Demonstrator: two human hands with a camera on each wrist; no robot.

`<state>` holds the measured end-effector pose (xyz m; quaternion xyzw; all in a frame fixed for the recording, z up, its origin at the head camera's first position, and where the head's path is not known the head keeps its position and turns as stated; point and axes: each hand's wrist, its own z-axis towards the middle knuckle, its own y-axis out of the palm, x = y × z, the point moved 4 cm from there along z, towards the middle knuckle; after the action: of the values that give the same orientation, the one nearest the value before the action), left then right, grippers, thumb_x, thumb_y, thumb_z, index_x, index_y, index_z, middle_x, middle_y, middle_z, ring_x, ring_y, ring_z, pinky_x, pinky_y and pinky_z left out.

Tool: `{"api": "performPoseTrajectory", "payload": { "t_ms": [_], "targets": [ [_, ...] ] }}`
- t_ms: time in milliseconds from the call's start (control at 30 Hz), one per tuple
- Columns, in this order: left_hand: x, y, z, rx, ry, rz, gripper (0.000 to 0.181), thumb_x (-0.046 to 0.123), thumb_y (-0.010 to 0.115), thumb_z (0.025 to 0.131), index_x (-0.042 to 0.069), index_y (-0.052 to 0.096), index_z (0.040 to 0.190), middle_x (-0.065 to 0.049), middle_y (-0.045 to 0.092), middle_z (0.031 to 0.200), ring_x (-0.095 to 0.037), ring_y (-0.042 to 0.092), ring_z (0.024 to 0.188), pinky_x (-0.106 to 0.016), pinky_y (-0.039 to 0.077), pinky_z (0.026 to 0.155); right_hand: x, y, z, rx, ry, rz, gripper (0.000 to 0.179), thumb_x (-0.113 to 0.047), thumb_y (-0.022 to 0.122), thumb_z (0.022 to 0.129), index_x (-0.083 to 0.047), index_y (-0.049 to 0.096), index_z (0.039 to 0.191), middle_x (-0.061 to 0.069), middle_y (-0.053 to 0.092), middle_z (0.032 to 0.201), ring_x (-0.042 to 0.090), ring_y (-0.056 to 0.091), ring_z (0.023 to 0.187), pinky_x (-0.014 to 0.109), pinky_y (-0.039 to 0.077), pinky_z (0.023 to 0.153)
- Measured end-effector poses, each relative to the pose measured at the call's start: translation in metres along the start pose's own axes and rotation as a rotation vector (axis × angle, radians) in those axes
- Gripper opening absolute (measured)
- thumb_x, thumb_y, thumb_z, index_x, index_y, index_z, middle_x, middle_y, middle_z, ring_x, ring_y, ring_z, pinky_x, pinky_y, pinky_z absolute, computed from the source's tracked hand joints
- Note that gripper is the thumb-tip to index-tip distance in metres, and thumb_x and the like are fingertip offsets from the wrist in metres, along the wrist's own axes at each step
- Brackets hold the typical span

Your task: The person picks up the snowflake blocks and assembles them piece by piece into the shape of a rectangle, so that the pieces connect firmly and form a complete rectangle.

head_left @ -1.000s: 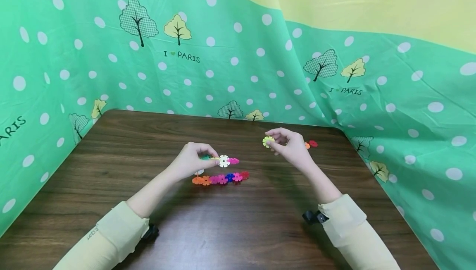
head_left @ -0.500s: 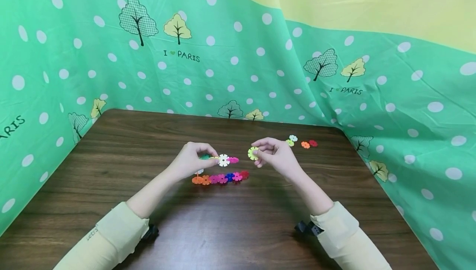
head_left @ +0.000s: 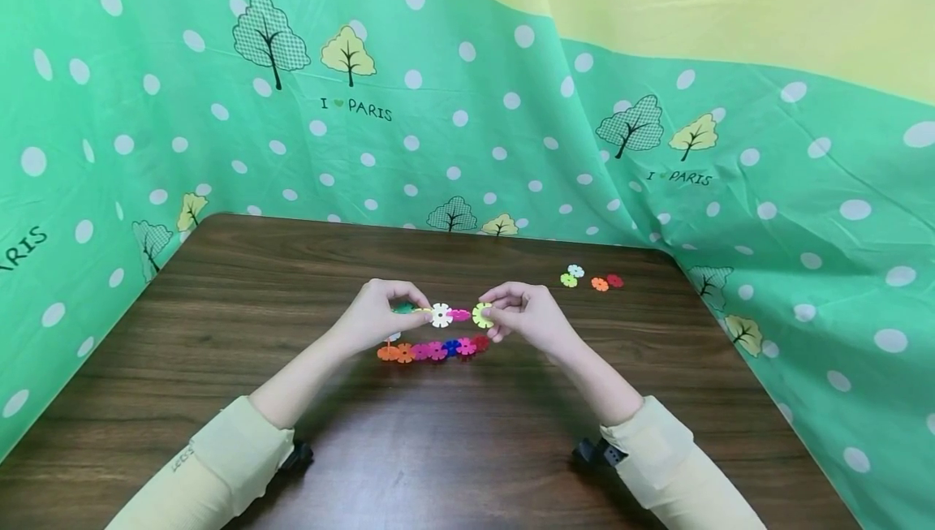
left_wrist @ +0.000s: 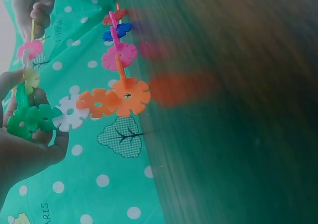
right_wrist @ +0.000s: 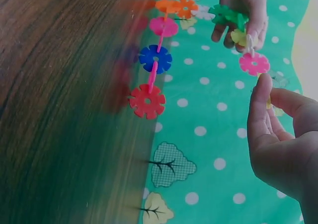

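Note:
My left hand (head_left: pixel 377 316) pinches a chain of slotted flower-shaped plastic discs by its yellow disc (left_wrist: pixel 32 80). Green discs (left_wrist: pixel 36 120) lie by its fingers, and a white disc (head_left: pixel 441 316) and pink disc (head_left: pixel 458 315) stick out to the right. Between thumb and fingers, my right hand (head_left: pixel 532 317) holds a yellow-green disc (head_left: pixel 481 316) at the pink disc's free edge. Whether the two are slotted together I cannot tell. The chain bends round through white and orange discs (left_wrist: pixel 129 97) to a lower row with a blue disc (right_wrist: pixel 155 59) and a red end disc (right_wrist: pixel 147 101).
Loose discs lie at the table's back right: a white disc (head_left: pixel 575 271), a green disc (head_left: pixel 569 280), an orange disc (head_left: pixel 600 284) and a red disc (head_left: pixel 615 280). A dotted green curtain (head_left: pixel 453 140) stands behind the brown wooden table (head_left: pixel 453 449).
My right hand has moved left and down from the back right, carrying the yellow-green disc to the chain's pink end. The left hand and chain have stayed almost still.

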<state>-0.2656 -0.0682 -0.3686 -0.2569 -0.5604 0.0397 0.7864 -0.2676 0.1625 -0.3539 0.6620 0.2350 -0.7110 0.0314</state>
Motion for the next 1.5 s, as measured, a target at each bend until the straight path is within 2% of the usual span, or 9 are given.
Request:
{"api": "performPoseTrajectory", "payload": {
  "t_ms": [233, 433, 633, 767, 867, 1033, 1300, 1500],
  "targets": [
    [0.001, 0.001, -0.001, -0.005, 0.001, -0.006, 0.006, 0.021, 0.076, 0.079, 0.02, 0.071, 0.08, 0.007, 0.069, 0.079, -0.016, 0.059, 0.076, -0.031, 0.051, 0.07, 0.001, 0.007, 0.002, -0.013, 0.015, 0.018, 0.029, -0.009, 0.072, 0.083, 0.006, 0.062, 0.105, 0.015, 0.069, 0.084, 0.02, 0.065, 0.058, 0.045, 0.057, 0.062],
    [0.004, 0.002, 0.001, -0.038, -0.007, 0.019, 0.005, 0.021, 0.076, 0.079, 0.021, 0.071, 0.081, 0.008, 0.07, 0.08, -0.014, 0.06, 0.074, -0.031, 0.052, 0.068, 0.0, 0.011, 0.002, -0.017, 0.036, 0.027, 0.029, -0.009, 0.072, 0.083, 0.007, 0.062, 0.105, 0.015, 0.069, 0.084, 0.02, 0.066, 0.058, 0.044, 0.057, 0.063],
    [0.013, 0.005, 0.006, -0.091, 0.036, 0.111, 0.006, 0.024, 0.077, 0.079, 0.023, 0.074, 0.084, 0.012, 0.071, 0.079, -0.012, 0.057, 0.066, -0.027, 0.047, 0.056, -0.002, 0.012, 0.001, -0.019, 0.045, 0.033, 0.028, -0.009, 0.071, 0.083, 0.007, 0.062, 0.105, 0.016, 0.069, 0.084, 0.021, 0.067, 0.059, 0.043, 0.057, 0.063],
    [0.021, 0.008, 0.008, -0.114, 0.064, 0.164, 0.005, 0.025, 0.077, 0.079, 0.025, 0.075, 0.083, 0.013, 0.071, 0.078, -0.009, 0.058, 0.063, -0.025, 0.047, 0.053, -0.002, 0.012, 0.001, -0.016, 0.047, 0.04, 0.027, -0.008, 0.071, 0.083, 0.008, 0.062, 0.104, 0.016, 0.069, 0.083, 0.024, 0.067, 0.06, 0.041, 0.057, 0.062],
    [0.026, 0.01, 0.009, -0.121, 0.077, 0.182, 0.004, 0.025, 0.077, 0.079, 0.023, 0.075, 0.082, 0.014, 0.07, 0.074, -0.008, 0.059, 0.061, -0.024, 0.049, 0.054, -0.003, 0.012, 0.0, -0.006, 0.046, 0.042, 0.027, -0.006, 0.071, 0.083, 0.008, 0.062, 0.104, 0.016, 0.069, 0.083, 0.025, 0.067, 0.06, 0.042, 0.057, 0.062],
    [0.03, 0.012, 0.01, -0.106, 0.097, 0.217, 0.005, 0.025, 0.076, 0.08, 0.021, 0.076, 0.08, 0.016, 0.067, 0.067, -0.007, 0.055, 0.055, -0.023, 0.043, 0.049, -0.003, 0.013, -0.001, 0.022, 0.051, 0.062, 0.028, -0.005, 0.071, 0.083, 0.01, 0.063, 0.105, 0.017, 0.07, 0.082, 0.026, 0.067, 0.059, 0.04, 0.057, 0.061],
    [0.032, 0.013, 0.01, -0.086, 0.118, 0.204, 0.008, 0.024, 0.075, 0.081, 0.016, 0.076, 0.079, 0.013, 0.069, 0.067, -0.011, 0.051, 0.051, -0.021, 0.034, 0.043, -0.002, 0.014, -0.003, 0.079, 0.091, 0.051, 0.027, -0.006, 0.069, 0.084, 0.008, 0.065, 0.106, 0.017, 0.07, 0.084, 0.02, 0.067, 0.059, 0.041, 0.057, 0.064],
    [0.031, 0.014, 0.009, -0.09, 0.118, 0.168, 0.004, 0.021, 0.075, 0.081, 0.018, 0.076, 0.078, 0.012, 0.069, 0.068, -0.012, 0.053, 0.053, -0.021, 0.037, 0.045, -0.001, 0.015, -0.006, 0.091, 0.111, 0.073, 0.024, -0.005, 0.07, 0.084, 0.005, 0.067, 0.105, 0.017, 0.071, 0.085, 0.019, 0.067, 0.059, 0.04, 0.057, 0.065]
  ]
}}
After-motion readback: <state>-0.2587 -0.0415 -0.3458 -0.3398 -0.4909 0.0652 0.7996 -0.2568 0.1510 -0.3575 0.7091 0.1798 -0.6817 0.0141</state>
